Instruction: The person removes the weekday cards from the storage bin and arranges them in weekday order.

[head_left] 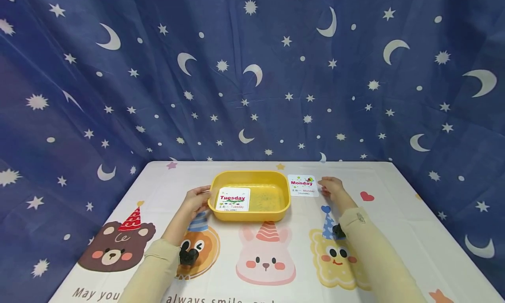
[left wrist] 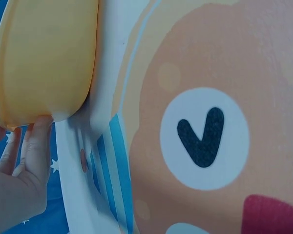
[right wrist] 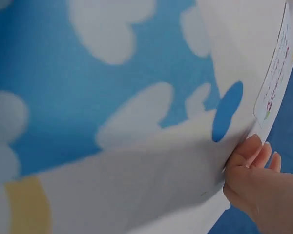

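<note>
A yellow tray [head_left: 272, 215] stands on the table, and a white card printed "Tuesday" [head_left: 233, 193] lies inside it toward the left. My left hand [head_left: 197, 201] is at the tray's left end. In the left wrist view its fairly straight fingers [left wrist: 39, 141] touch the tray's outer wall [left wrist: 49, 68] with their tips. Just right of the tray a card printed "Monday" [head_left: 303, 191] lies flat, picture side up. My right hand [head_left: 332, 190] is beside that card's right edge, fingers loosely bent and fingertips close to its corner, holding nothing.
A white tablecloth [head_left: 378, 241] printed with cartoon faces, hearts and stars covers the table. Behind it hangs a dark blue curtain [head_left: 272, 97] with moons and stars. Dark wrist devices [head_left: 188, 255] show beneath both forearms.
</note>
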`<state>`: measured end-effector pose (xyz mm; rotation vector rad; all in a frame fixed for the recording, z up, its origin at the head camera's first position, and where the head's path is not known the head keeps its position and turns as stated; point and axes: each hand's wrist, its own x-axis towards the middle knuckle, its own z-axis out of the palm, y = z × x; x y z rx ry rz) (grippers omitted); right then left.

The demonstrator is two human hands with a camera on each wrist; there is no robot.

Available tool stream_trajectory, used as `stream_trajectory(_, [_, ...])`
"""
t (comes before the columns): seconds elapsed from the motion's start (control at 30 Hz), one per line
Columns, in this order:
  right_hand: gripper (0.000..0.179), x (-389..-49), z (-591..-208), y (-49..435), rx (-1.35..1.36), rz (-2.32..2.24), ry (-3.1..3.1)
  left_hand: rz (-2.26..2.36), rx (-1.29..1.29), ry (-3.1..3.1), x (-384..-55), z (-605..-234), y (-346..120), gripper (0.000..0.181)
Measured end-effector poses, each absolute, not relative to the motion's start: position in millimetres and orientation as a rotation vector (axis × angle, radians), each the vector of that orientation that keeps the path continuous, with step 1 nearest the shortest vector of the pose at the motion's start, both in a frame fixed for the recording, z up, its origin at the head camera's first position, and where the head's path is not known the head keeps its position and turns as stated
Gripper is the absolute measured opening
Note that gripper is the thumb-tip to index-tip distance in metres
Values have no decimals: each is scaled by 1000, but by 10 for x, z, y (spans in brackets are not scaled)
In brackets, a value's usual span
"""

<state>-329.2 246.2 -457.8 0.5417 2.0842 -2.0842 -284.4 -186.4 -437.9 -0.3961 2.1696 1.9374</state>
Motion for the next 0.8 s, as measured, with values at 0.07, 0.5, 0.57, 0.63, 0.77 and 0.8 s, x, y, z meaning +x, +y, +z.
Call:
stream_trajectory(0.07, [47, -3369, -4540, 2382, 647, -2010, 2141, 1968, -353, 2157, -2841, -4387, -1881, 39])
stream_trajectory(0.5, [49, -3182, -4272, 2263, 644, -2010, 2026, 1938, -388, 2169, -2860, -4440, -1829, 42])
stream_trajectory(0.57, [50, -3163, -4218, 2241, 613, -2027, 2014, 1936, -398, 2175, -2866, -4434, -1828, 42])
stream_trajectory(0.63, [50, -3134, -4173, 2206, 562, -2037, 2014, 1937, -402, 2176, -2868, -4427, -1838, 42])
stream_trajectory(0.77, [49, -3060, -4097, 2105, 434, -2040, 2025, 1944, -406, 2169, -2860, -4411, -1864, 43])
stream_trajectory(0.8, [49, -3042, -4078, 2074, 418, -2041, 2023, 1949, -401, 2166, -2859, -4408, -1871, 43])
